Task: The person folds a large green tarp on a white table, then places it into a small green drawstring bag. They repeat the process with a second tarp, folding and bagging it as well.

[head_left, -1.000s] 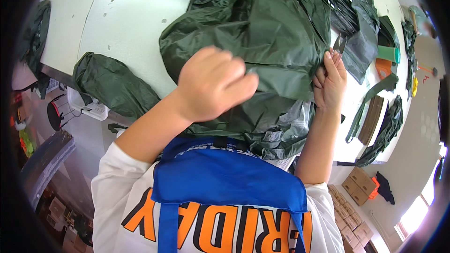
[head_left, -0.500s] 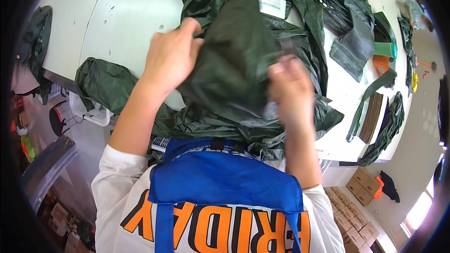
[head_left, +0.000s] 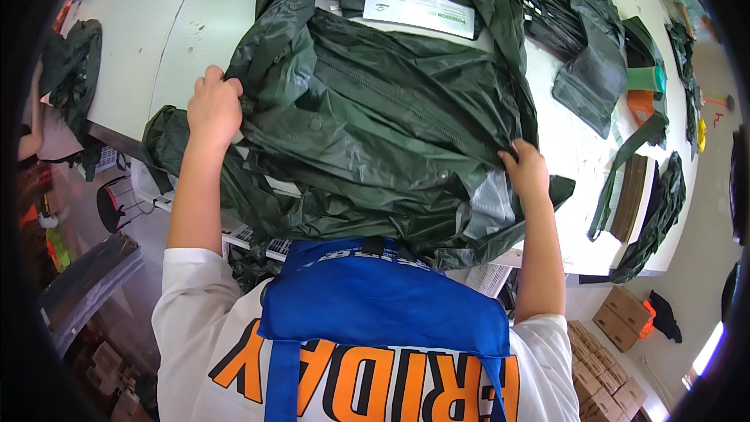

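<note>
Head view of a person at a white desk (head_left: pixel 141 39), both bare hands set on a large dark green, glossy waterproof garment (head_left: pixel 375 125) spread over the near edge of the desk. The left hand (head_left: pixel 213 108) lay closed on the garment's left margin, fingers curled over a fold of the fabric and thumb beneath it, gripping that edge. The right hand (head_left: pixel 525 173) held the opposite margin, its fingers pinched on the cloth just above a pale translucent panel (head_left: pixel 491 203) in the garment's lower right corner. Between the two hands the fabric lay in broad wrinkles, crossed obliquely by a dark zip line (head_left: pixel 391 98). Beyond the hands, at the garment's far end, a white rectangular printed label (head_left: pixel 418 9) rested on a darker folded layer. Below the left hand a bunched mass of the same green material (head_left: pixel 164 141) hung over the desk edge. To the right of the right hand, well apart from it, further dark green pieces (head_left: pixel 586 70) lay on the desk, with a small green and orange object (head_left: pixel 644 90) and a brown flat strip (head_left: pixel 629 195) beyond them. Far to the left of the left hand another dark green bundle (head_left: pixel 74 70) draped off the desk's corner. The person wore a white printed shirt (head_left: pixel 195 344) under a blue apron (head_left: pixel 383 305).
</note>
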Available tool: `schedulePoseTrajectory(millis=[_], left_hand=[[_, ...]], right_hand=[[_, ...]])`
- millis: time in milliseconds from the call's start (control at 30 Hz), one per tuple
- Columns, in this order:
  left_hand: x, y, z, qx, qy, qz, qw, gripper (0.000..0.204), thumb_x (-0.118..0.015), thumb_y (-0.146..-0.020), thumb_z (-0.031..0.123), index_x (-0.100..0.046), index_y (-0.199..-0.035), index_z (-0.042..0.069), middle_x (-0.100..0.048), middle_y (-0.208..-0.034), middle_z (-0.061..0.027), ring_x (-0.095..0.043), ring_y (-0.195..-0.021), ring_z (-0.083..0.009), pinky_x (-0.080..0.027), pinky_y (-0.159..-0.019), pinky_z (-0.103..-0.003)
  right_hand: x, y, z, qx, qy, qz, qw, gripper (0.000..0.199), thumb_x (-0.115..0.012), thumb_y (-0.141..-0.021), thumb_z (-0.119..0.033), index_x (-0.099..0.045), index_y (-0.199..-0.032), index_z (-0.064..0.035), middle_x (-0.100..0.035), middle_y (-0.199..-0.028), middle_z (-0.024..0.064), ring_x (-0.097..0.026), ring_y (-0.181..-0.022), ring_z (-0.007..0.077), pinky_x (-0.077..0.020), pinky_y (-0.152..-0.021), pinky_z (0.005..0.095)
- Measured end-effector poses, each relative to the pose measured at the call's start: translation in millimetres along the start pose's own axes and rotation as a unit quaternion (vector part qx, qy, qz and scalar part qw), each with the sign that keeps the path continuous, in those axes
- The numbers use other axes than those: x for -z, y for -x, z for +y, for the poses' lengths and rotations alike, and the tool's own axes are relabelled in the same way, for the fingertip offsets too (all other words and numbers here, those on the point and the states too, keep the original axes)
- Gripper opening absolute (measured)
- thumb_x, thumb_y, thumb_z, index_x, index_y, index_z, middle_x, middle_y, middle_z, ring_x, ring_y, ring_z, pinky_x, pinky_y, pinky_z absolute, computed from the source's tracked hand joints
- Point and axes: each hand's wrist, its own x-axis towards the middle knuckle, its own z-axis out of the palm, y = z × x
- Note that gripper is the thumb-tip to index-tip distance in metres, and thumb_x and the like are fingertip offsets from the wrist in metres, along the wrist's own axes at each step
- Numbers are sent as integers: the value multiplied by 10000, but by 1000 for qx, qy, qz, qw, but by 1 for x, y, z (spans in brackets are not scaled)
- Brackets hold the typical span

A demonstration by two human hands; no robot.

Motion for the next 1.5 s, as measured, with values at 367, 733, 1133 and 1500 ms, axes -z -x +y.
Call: schedulePoseTrajectory(millis=[367, 733, 1133, 1500], left_hand=[[-14, -19, 132, -110, 303, -161, 933, 425, -609, -864, 238, -518, -1228, 38, -622, -1093, -242, -598, -994, -406, -474, -867, -418], [-32, -22, 182, 190, 855, -260, 406, 309, -617, -903, 192, -543, -1092, -42, -584, -1107, -157, -568, -1067, -287, -473, -942, -421], [48, 25, 156, 21, 934, -247, 259, 354, -448, -808, -63, -479, -1138, 61, -591, -1101, -103, -611, -990, -225, -516, -884, -386], [53, 80, 145, 8, 901, -236, 364, 487, -633, -823, -34, -404, -1240, 69, -579, -1129, -88, -583, -1014, -158, -474, -903, -331]], right_hand=[[-7, -134, -108, 176, -145, 71, 971, 430, -666, -818, -287, -607, -1177, -58, -619, -1168, 157, -587, -1077, 330, -459, -929, 385], [57, -79, -150, 88, -505, 13, 858, 177, -627, -877, -124, -611, -980, 20, -597, -860, 7, -524, -805, 75, -411, -755, 218], [86, 12, -36, -108, -500, 209, 834, 118, -566, -934, -140, -588, -978, -33, -542, -795, -36, -431, -668, 26, -339, -584, 179], [73, 60, -142, 69, -419, 141, 894, 180, -668, -797, 15, -619, -963, -35, -507, -740, -37, -435, -631, 34, -357, -545, 180]])
